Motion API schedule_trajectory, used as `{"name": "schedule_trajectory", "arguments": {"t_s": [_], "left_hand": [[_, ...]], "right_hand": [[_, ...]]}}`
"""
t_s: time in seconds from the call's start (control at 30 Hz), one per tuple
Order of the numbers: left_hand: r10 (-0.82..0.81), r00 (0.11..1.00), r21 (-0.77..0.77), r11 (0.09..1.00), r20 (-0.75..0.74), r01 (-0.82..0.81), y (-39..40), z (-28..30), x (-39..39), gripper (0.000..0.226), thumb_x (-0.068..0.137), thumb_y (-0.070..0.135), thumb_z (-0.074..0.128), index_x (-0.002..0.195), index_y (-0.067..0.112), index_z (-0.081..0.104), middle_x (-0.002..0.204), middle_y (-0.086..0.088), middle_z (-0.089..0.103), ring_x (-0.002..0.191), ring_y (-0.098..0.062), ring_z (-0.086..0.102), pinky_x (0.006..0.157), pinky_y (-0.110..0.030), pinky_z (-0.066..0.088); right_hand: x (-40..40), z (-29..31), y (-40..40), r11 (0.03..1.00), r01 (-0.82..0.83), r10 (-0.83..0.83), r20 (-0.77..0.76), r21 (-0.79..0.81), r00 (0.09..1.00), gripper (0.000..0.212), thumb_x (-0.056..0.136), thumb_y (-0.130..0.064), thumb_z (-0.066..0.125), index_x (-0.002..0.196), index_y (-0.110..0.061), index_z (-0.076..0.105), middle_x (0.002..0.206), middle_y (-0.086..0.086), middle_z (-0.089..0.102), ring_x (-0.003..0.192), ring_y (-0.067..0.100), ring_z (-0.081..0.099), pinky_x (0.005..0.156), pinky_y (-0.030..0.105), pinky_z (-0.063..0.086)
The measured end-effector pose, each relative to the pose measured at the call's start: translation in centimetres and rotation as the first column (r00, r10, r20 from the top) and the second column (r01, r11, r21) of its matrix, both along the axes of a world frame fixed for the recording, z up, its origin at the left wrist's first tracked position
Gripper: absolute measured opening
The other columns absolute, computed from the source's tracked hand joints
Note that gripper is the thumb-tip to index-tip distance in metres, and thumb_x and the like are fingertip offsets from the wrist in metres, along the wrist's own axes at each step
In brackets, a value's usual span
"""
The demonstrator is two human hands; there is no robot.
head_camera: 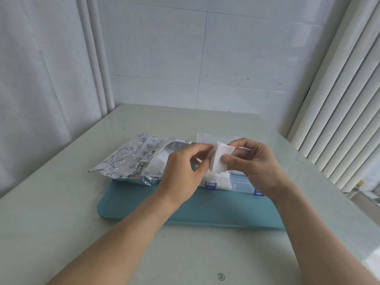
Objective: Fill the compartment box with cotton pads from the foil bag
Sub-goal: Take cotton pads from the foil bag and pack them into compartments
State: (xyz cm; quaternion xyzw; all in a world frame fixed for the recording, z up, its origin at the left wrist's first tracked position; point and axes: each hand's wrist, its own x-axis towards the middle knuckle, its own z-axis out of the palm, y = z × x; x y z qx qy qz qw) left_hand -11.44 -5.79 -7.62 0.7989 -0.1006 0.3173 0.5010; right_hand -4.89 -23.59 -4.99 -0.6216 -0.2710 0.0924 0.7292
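A pale green, glossy counter (61, 212) fills the lower view and runs back to a wall (205, 48) of large white tiles with thin grey joints and a few small dark specks. White curtain folds (41, 79) hang at the left. Vertical white blinds (339, 110) slant down the right, daylight showing beside them.

Crinkled, shiny foil bag (131, 161); soft, matt, fibrous cotton pads (219, 159); clear glossy plastic compartment box (238, 179); smooth teal tray (205, 212); glossy table (61, 212).
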Motion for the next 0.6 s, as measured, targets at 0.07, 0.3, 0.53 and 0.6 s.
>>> {"name": "schedule_trajectory", "arguments": {"t_s": [0.07, 0.3, 0.53, 0.6], "left_hand": [[0.044, 0.999, -0.059, 0.997, 0.0, -0.044, 0.1, 0.0, 0.1, 0.009, 0.093, 0.013, 0.069, 0.098, 0.017, 0.075, 0.084, 0.009, 0.075, 0.075, -0.012, 0.069, 0.073, -0.031, 0.056], [0.008, 0.994, -0.192, 0.981, -0.105, -0.028, 0.3, 0.3, 0.3, 0.004, 0.09, 0.013, 0.071, 0.09, 0.015, 0.075, 0.079, 0.004, 0.075, 0.072, -0.009, 0.067, 0.068, -0.02, 0.052], [-0.04, 0.99, -0.301, 0.953, -0.135, -0.003, 0.2, 0.5, 0.0, 0.007, 0.09, 0.007, 0.071, 0.096, 0.003, 0.072, 0.079, -0.01, 0.076, 0.064, -0.018, 0.073, 0.061, -0.022, 0.055], [-0.085, 0.977, -0.347, 0.938, -0.194, 0.013, 0.1, 0.7, -0.1, 0.005, 0.093, 0.005, 0.067, 0.097, 0.003, 0.069, 0.08, -0.01, 0.076, 0.062, -0.016, 0.073, 0.059, -0.017, 0.052]], "right_hand": [[0.0, 0.0, 0.1, 1.0, 0.0, 0.0, -0.002, -0.004, 1.0, 0.03, 0.063, -0.015, 0.084, 0.09, -0.011, 0.071, 0.088, 0.021, 0.075, 0.074, 0.033, 0.072, 0.07, 0.038, 0.058], [0.0, -0.3, 0.3, 0.998, 0.07, -0.07, -0.002, -0.011, 0.998, 0.026, 0.066, -0.018, 0.084, 0.089, -0.016, 0.072, 0.092, 0.014, 0.076, 0.076, 0.031, 0.071, 0.074, 0.044, 0.059], [-0.2, -0.7, 1.2, 0.986, 0.164, -0.164, -0.009, -0.007, 0.986, 0.02, 0.073, -0.017, 0.082, 0.089, -0.013, 0.071, 0.091, 0.008, 0.07, 0.08, 0.028, 0.066, 0.072, 0.044, 0.057], [-0.3, -0.8, 1.4, 0.986, 0.169, -0.169, -0.008, 0.002, 0.986, 0.011, 0.082, -0.011, 0.077, 0.091, -0.012, 0.07, 0.089, 0.006, 0.067, 0.08, 0.028, 0.064, 0.067, 0.041, 0.057]]}}
